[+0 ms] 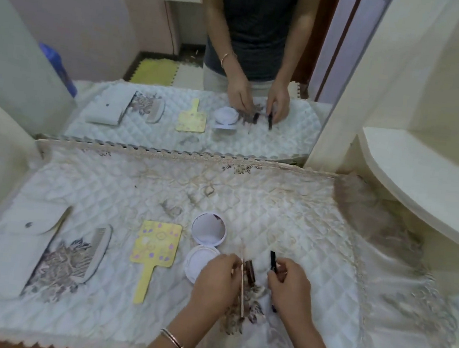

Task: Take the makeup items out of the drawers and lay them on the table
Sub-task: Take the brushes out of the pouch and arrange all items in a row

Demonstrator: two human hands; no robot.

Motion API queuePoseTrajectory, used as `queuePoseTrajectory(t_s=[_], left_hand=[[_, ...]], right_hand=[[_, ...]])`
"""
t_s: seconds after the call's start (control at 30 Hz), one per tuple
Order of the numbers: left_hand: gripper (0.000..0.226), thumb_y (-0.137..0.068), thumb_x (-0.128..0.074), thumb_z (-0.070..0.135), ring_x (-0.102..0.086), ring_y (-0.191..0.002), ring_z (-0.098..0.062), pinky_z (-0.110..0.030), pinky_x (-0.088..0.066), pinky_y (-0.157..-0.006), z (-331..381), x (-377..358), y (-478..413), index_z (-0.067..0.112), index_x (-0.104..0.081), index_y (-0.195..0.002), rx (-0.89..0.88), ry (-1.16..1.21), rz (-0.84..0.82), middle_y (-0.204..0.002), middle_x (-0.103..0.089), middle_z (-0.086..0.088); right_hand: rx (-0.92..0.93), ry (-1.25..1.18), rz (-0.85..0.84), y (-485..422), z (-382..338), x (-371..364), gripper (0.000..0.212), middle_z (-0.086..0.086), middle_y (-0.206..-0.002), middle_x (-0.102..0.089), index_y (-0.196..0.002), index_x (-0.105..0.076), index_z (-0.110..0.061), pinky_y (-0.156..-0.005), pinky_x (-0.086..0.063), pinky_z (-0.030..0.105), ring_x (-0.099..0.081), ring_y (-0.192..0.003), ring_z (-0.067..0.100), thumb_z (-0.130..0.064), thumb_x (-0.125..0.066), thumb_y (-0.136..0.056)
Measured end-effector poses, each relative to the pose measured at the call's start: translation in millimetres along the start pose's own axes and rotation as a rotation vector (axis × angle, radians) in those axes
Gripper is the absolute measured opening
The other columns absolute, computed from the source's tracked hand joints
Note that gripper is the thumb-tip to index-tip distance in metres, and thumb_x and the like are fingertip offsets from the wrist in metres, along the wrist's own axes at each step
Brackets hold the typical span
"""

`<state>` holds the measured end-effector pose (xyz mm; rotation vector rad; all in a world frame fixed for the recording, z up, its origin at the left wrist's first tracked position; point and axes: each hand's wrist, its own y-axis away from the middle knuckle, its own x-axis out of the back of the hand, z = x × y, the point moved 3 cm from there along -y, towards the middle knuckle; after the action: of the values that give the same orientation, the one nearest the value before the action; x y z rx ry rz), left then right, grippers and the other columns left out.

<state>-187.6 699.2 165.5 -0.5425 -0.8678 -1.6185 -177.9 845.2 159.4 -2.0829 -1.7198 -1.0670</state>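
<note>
Quilted cloth covers the table (304, 210). Toward its near edge the left hand (217, 280) pinches a thin pale stick (242, 297) and the right hand (288, 286) grips a black pencil (272, 259), both pointing to the far edge; a brown tube (250, 271) lies between, nearer the left hand

You have one white pouch (30, 226), one comb (92, 255), one yellow hand mirror (155, 248) and one open round compact (205, 245) on one quilted cloth (247, 204). Add one pale stick (243, 291), one brown tube (250, 271) and one black pencil (272, 259): seven items. Your two hands, left hand (216, 278) and right hand (290, 288), show one bracelet (176, 341).
</note>
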Motion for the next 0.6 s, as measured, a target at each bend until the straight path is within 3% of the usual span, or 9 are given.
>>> queuePoseTrajectory(t_s=[0.07, 0.2, 0.47, 0.6], left_hand=[[0.021, -0.09, -0.048, 0.023, -0.058, -0.077, -0.011, -0.026, -0.045, -0.069, -19, 16, 12, 0.016, -0.064, -0.102, 0.039, 0.005, 0.049, -0.095, -0.066, 0.003], [0.021, -0.091, -0.048, 0.03, -0.061, -0.087, -0.01, -0.021, -0.039, -0.063, -73, 60, 45, 0.026, -0.062, -0.106, 0.159, -0.047, 0.201, -0.103, -0.066, 0.008], [0.023, -0.089, -0.054, 0.022, -0.061, -0.101, -0.021, -0.032, -0.048, -0.08, -188, 142, 94, 0.016, -0.064, -0.109, 0.33, -0.121, 0.392, -0.107, -0.068, -0.003], [0.029, -0.084, -0.06, 0.021, -0.058, -0.104, -0.033, -0.039, -0.047, -0.085, -247, 178, 93, 0.009, -0.063, -0.111, 0.337, -0.15, 0.431, -0.111, -0.066, -0.013]], right_hand=[[0.061, 0.023, 0.008, 3, -6, -2, 0.023, 0.004, -0.095, -0.057, -0.109, -0.061, -0.01, -0.075, -0.041, 0.025, -0.053, -0.086, 0.017, -0.012, -0.055, -0.087], [0.163, 0.036, -0.063, 15, -22, -13, 0.023, 0.008, -0.108, -0.062, -0.111, -0.061, -0.01, -0.087, -0.046, 0.031, -0.056, -0.103, 0.02, -0.012, -0.053, -0.089], [0.489, 0.222, -0.226, 48, -94, -83, 0.027, 0.0, -0.114, -0.062, -0.114, -0.06, -0.017, -0.093, -0.041, 0.035, -0.051, -0.111, 0.021, -0.026, -0.052, -0.089], [0.573, 0.267, -0.286, 70, -142, -141, 0.047, 0.003, -0.105, -0.066, -0.106, -0.064, -0.017, -0.087, -0.047, 0.039, -0.057, -0.107, 0.026, -0.044, -0.038, -0.079]])
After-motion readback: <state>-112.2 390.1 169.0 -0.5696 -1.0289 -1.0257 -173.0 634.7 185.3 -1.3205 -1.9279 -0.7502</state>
